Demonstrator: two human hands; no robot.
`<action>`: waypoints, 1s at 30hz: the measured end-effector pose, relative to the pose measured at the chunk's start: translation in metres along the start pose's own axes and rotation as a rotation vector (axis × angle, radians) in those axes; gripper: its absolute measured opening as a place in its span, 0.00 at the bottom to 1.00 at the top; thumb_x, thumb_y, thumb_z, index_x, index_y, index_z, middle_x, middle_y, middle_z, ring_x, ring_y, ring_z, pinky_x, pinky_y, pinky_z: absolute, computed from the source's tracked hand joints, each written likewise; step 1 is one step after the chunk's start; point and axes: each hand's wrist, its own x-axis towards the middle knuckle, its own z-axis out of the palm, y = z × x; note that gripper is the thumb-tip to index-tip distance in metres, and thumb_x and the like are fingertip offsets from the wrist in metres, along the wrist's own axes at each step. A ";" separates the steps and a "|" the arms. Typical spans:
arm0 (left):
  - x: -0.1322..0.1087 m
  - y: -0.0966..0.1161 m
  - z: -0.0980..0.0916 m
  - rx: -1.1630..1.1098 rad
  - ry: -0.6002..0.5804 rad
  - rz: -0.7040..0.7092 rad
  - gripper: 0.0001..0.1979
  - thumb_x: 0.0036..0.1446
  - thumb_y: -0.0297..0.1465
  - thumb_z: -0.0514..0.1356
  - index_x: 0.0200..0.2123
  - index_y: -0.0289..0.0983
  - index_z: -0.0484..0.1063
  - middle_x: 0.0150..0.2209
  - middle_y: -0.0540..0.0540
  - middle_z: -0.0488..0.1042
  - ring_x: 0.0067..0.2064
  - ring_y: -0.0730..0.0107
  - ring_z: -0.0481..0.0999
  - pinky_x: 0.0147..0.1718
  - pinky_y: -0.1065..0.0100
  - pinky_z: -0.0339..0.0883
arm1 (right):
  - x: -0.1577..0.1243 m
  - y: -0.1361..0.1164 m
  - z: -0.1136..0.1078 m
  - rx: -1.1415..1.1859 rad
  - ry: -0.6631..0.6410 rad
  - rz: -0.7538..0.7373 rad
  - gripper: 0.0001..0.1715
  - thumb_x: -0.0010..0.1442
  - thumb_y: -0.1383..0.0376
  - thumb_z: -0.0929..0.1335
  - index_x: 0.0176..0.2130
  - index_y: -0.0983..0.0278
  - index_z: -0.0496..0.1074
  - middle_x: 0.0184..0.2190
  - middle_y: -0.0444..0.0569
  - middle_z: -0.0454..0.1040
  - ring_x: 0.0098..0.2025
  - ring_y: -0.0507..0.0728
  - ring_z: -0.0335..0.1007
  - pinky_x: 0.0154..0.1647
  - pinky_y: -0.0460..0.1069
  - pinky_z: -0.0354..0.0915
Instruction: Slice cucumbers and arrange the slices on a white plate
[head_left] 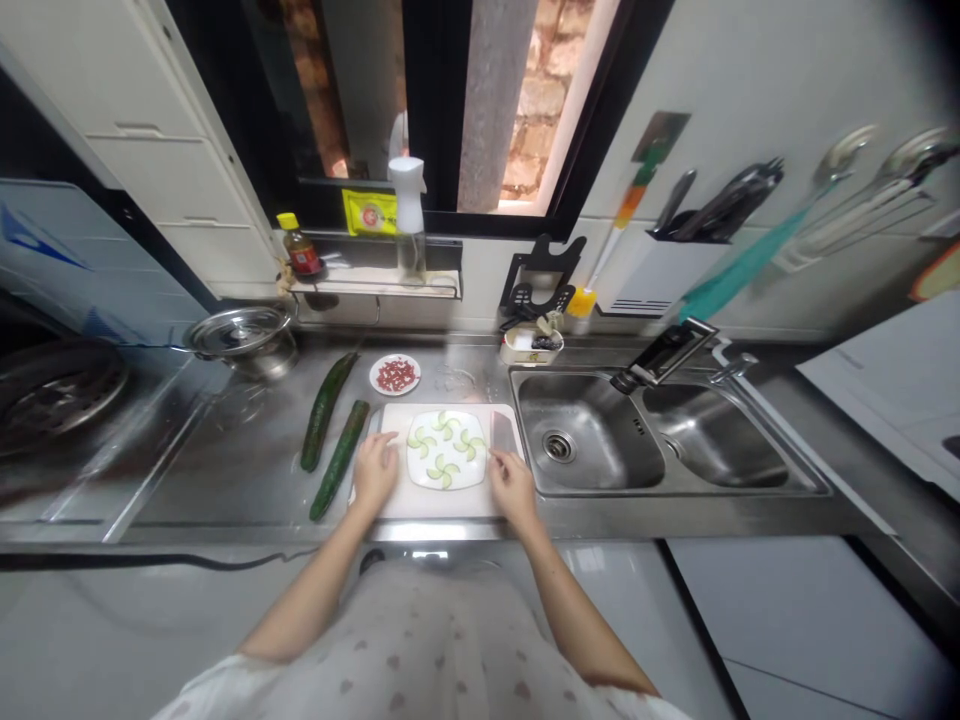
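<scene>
A white square plate (446,483) lies on a pale cutting board (394,505), with thin green-edged cucumber slices (442,470) laid out in several pinwheel shapes. My left hand (377,470) hovers at the plate's left side, holding nothing, its fingers loosely bent and apart. At the plate's right edge, my right hand (512,483) has its fingers pinched together; whatever may be between them is too small to make out. A knife (504,432) rests on the board's right side, its blade just beyond my right hand and its handle hidden. Two whole cucumbers (341,460) lie left of the board.
Behind the board stands a small plate of chopped red pieces (395,375). A double steel sink (592,430) adjoins on the right, with a faucet (667,355). A lidded pot (251,340) sits back left. Bottles line a shelf (375,285) under the window.
</scene>
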 end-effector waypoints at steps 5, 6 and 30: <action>0.004 -0.005 0.006 -0.088 0.059 -0.062 0.15 0.58 0.30 0.51 0.46 0.39 0.72 0.44 0.43 0.72 0.46 0.64 0.72 0.47 0.65 0.66 | -0.004 -0.006 0.012 0.019 -0.043 -0.024 0.19 0.62 0.63 0.59 0.43 0.64 0.75 0.37 0.52 0.75 0.40 0.56 0.69 0.43 0.49 0.64; 0.008 -0.004 0.008 -0.106 0.070 -0.084 0.15 0.58 0.30 0.51 0.46 0.39 0.72 0.44 0.44 0.72 0.45 0.64 0.72 0.47 0.65 0.66 | -0.004 -0.008 0.014 0.022 -0.048 -0.030 0.19 0.62 0.63 0.59 0.43 0.64 0.75 0.36 0.52 0.75 0.40 0.56 0.70 0.43 0.49 0.64; 0.185 0.016 0.071 0.258 -0.249 -0.064 0.12 0.56 0.31 0.57 0.42 0.38 0.76 0.48 0.38 0.72 0.52 0.56 0.66 0.52 0.58 0.57 | 0.003 -0.018 0.010 0.061 -0.081 -0.014 0.18 0.63 0.59 0.60 0.42 0.62 0.75 0.35 0.52 0.75 0.37 0.57 0.70 0.39 0.50 0.66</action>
